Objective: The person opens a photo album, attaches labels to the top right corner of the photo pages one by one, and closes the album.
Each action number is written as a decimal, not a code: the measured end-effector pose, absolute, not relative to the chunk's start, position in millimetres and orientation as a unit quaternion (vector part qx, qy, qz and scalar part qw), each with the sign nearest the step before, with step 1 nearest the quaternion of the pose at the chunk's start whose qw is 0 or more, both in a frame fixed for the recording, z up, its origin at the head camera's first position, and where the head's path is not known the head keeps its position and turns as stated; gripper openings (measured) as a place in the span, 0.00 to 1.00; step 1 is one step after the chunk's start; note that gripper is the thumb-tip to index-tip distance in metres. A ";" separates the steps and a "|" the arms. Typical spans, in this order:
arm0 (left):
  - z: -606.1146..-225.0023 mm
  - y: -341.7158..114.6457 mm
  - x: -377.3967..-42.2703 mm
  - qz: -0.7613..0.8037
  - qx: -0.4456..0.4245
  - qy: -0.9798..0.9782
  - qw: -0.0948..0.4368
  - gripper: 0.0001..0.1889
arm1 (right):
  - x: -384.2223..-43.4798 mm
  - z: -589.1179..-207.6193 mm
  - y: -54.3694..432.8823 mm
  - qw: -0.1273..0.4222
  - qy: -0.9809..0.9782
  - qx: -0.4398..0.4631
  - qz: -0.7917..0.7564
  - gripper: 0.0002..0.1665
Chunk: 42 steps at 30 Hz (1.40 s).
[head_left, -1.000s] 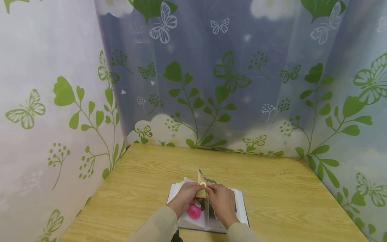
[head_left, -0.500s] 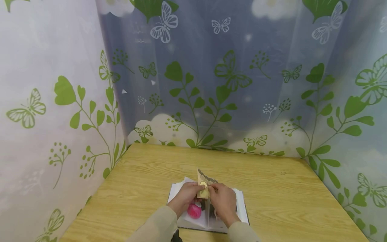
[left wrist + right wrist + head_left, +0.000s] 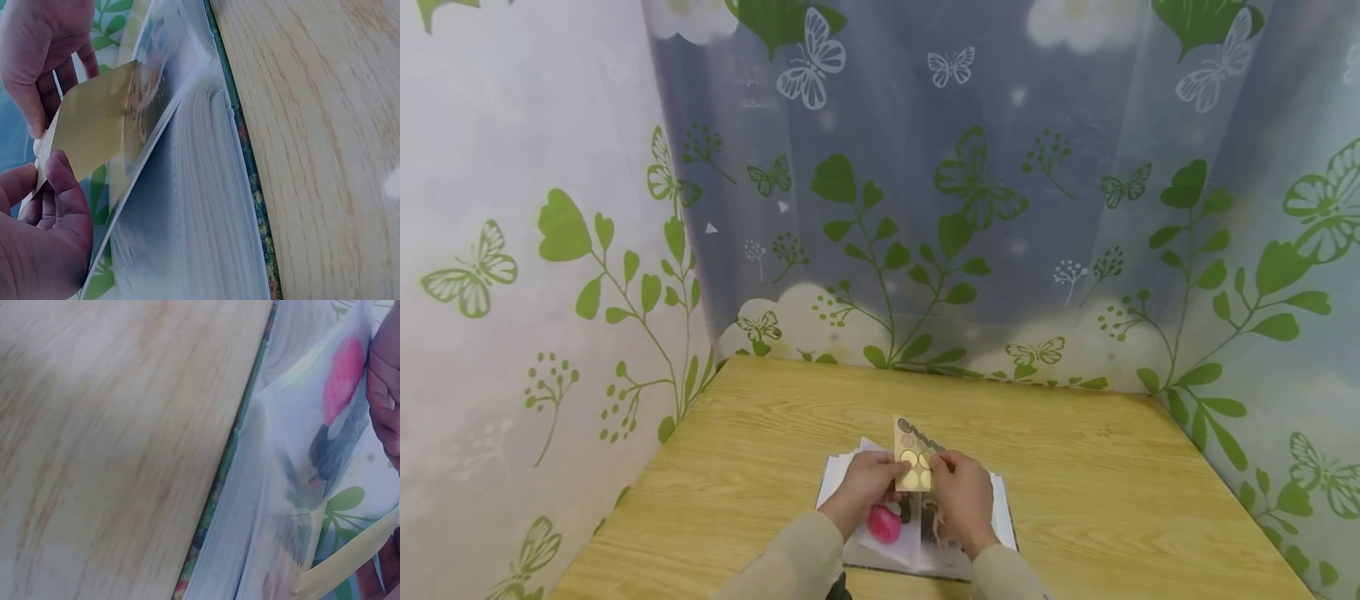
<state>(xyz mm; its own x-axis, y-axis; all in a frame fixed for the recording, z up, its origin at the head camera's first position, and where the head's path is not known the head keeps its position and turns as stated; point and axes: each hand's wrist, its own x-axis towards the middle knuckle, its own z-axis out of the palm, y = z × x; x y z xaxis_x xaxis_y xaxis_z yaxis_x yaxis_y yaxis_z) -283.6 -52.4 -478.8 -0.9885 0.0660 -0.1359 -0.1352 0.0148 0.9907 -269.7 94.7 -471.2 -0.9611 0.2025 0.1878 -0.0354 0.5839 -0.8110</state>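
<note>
Both hands hold a tan sheet with round gold circles (image 3: 913,479) upright over an album. My left hand (image 3: 865,483) pinches its left edge, thumb on the front. At the right edge, my right hand (image 3: 962,500) grips it with thumb and finger. In the left wrist view the sheet's plain gold-tan side (image 3: 94,125) curves between the hands. The album (image 3: 940,562) lies spread on the table, with thick clear sleeves (image 3: 206,169). Its left page bears a pink round picture (image 3: 884,524). The right hand hides part of the right page.
A wood-grain table (image 3: 1075,483) carries the album. Curtains (image 3: 887,208) printed with green leaves and butterflies enclose the table at the back and both sides. A dark object (image 3: 837,586) shows near the left sleeve.
My right hand has shifted slightly right. The sheet has turned and spread, so several gold circles show where one stood out before. The left hand keeps its grip.
</note>
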 end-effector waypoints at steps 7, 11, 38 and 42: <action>-471.8 -51.9 -282.5 0.688 -0.026 0.721 0.071 0.08 | -272.8 -465.9 100.9 0.148 -0.855 -0.089 0.490 0.15; -469.5 -54.7 -282.4 0.672 -0.023 0.737 0.065 0.09 | -273.4 -464.2 108.2 0.159 -0.831 -0.112 0.522 0.18; -481.8 -149.9 -314.7 0.750 -0.122 0.650 -0.021 0.10 | -266.3 -481.0 131.6 0.138 -0.845 -0.146 0.496 0.17; -487.2 -166.6 -315.9 0.747 -0.142 0.648 -0.033 0.09 | -266.0 -484.2 132.7 0.146 -0.846 -0.137 0.494 0.17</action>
<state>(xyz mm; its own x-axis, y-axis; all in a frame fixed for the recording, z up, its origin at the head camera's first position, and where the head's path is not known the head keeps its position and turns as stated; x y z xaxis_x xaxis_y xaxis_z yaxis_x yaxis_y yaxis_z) -315.9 -166.6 -487.2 -0.9574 -0.2335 -0.1697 -0.1351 -0.1570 0.9783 -266.0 132.7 -484.2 -0.9197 0.3763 0.1116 0.0881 0.4749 -0.8756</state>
